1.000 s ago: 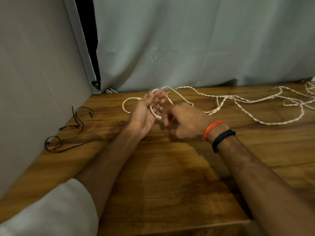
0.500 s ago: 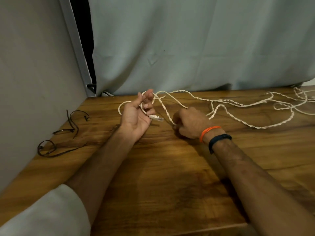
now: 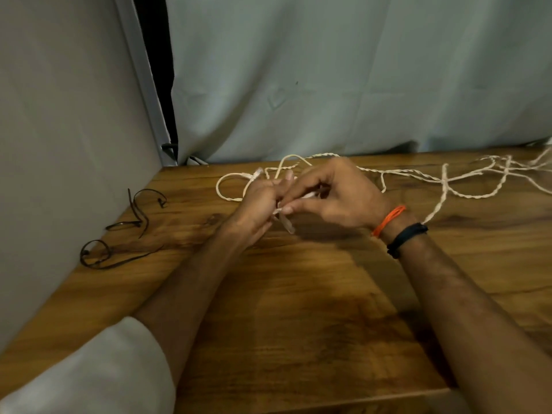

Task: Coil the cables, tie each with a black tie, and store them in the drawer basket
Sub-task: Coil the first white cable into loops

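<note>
Grip: the left hand (image 3: 260, 201) is curled round the first turns of the white twisted cable (image 3: 466, 195), whose clear plug end (image 3: 286, 224) hangs just below the fingers; the right hand (image 3: 334, 195) pinches the same cable between thumb and forefinger, touching the left hand. Both hands are held over the middle of the wooden counter (image 3: 298, 309), toward its far edge. One small loop lies on the counter just beyond the left hand. The rest of the cable trails in loose tangles along the far edge to the far right corner. Two black ties (image 3: 119, 237) lie near the left edge, well apart from the hands. The cable looks light, limp and springy, so turns are likely to slip unless pinched where they cross; the plug is probably the only stiff, breakable part. No drawer basket is in view.
</note>
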